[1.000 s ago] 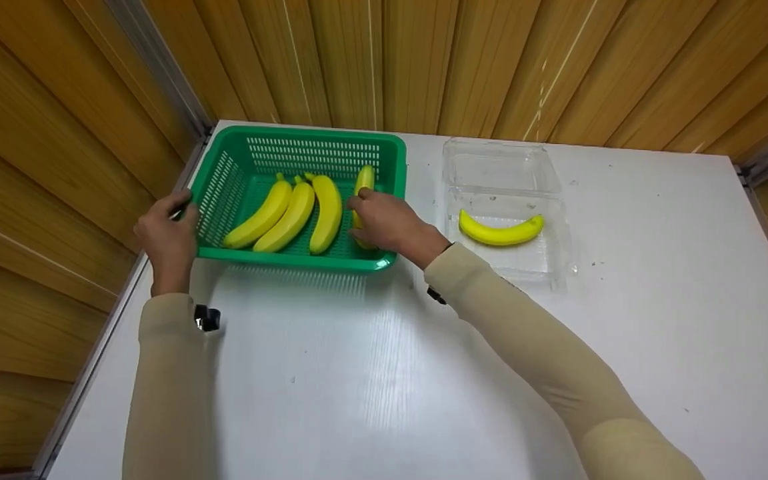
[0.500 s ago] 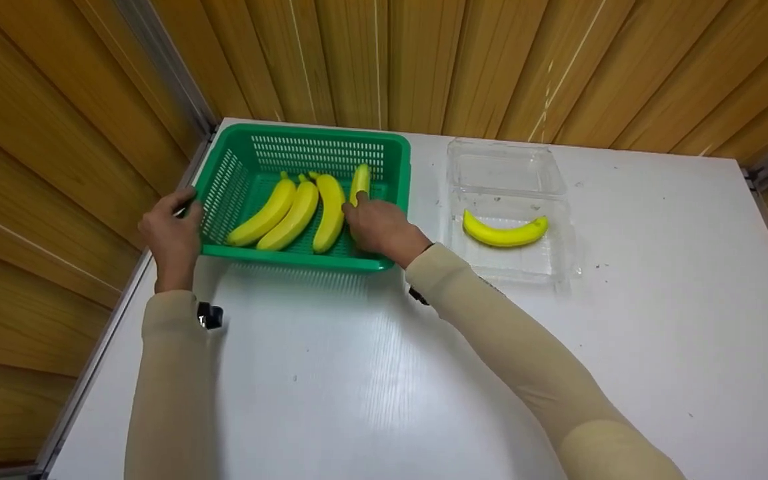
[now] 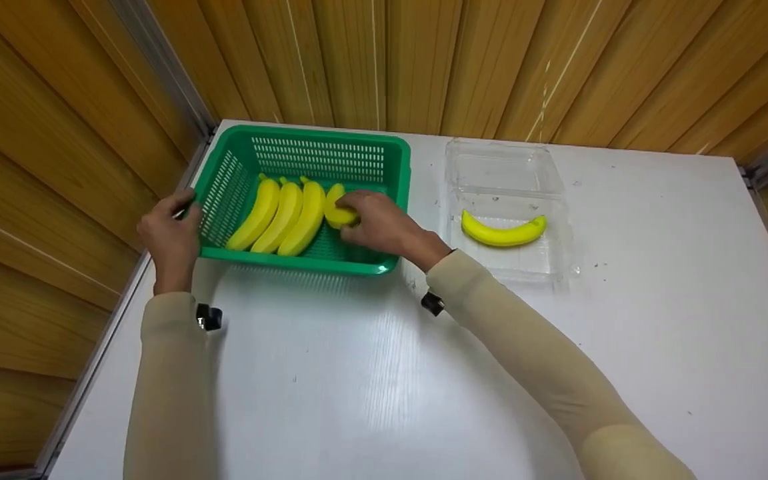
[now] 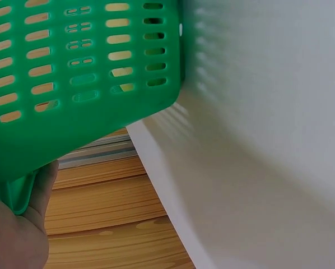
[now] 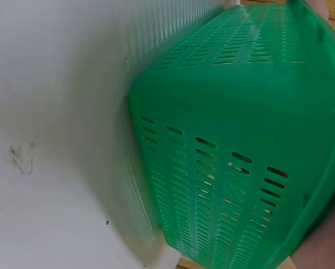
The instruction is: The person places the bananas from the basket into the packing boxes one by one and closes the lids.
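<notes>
A green plastic basket (image 3: 297,264) stands at the table's back left. My left hand (image 3: 169,230) grips its rim at the left; in the left wrist view the thumb and fingers pinch that green rim (image 4: 22,193). Inside, my right hand (image 3: 383,223) holds a yellow banana (image 3: 337,217) between thumb and fingers, tilted so one end faces up. Three more bananas (image 3: 282,217) lie side by side to its left. From the right wrist, the basket's slotted wall (image 5: 235,106) hides the bananas, and only a blurred part of the right hand (image 5: 324,244) shows.
Right of the basket lies an opened clear plastic clamshell box (image 3: 504,270), its lid folded back, with one banana (image 3: 504,233) in it. The white table (image 3: 331,373) meets wood-panelled walls (image 3: 417,67) behind and at the sides.
My right hand has moved the rightmost banana left and tilted it. The three others now lie closer together and farther left. My left hand stays on the rim.
</notes>
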Tool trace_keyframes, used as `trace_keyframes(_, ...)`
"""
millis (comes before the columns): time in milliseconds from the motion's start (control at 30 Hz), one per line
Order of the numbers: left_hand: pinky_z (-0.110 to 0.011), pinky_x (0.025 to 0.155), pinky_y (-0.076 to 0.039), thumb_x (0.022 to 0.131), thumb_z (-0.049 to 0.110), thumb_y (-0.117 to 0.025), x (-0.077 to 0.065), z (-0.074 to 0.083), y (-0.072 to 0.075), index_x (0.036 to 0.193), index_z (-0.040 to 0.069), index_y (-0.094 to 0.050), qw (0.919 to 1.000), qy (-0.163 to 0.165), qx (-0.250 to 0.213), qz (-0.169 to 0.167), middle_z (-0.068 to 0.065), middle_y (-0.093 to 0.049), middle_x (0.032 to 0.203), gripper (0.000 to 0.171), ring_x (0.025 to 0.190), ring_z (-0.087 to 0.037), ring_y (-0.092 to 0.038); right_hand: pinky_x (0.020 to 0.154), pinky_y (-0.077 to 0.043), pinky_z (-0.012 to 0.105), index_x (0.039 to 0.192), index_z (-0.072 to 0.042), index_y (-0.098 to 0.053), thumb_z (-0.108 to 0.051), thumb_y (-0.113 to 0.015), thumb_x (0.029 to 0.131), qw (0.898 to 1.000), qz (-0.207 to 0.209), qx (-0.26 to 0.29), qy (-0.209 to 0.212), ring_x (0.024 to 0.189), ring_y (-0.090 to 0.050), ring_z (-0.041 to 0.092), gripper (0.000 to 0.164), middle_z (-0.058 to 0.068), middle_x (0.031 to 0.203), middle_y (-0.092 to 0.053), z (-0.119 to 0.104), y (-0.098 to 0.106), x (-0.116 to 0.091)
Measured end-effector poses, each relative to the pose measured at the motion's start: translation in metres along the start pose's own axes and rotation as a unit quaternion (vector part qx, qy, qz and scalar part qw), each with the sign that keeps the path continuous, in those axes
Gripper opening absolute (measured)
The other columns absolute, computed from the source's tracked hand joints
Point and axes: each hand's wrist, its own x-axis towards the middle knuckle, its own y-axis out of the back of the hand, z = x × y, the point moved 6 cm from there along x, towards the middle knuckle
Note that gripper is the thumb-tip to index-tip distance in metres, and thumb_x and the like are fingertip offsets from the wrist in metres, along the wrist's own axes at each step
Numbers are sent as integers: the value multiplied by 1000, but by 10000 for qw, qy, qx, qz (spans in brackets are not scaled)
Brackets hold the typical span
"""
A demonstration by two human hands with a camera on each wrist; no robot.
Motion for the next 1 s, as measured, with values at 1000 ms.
trace_keyframes(1000, -32, 103, -54, 107, 17, -64, 6, -10, 10, 139, 13, -72, 9998, 131, 151, 5, -7, -69, 139, 33, 122, -18, -62, 98, -55, 30, 140, -4, -67, -2, -72, 99, 9443, 1291, 2984, 499, 114, -58, 32, 42, 9, 139, -64, 70, 78, -130)
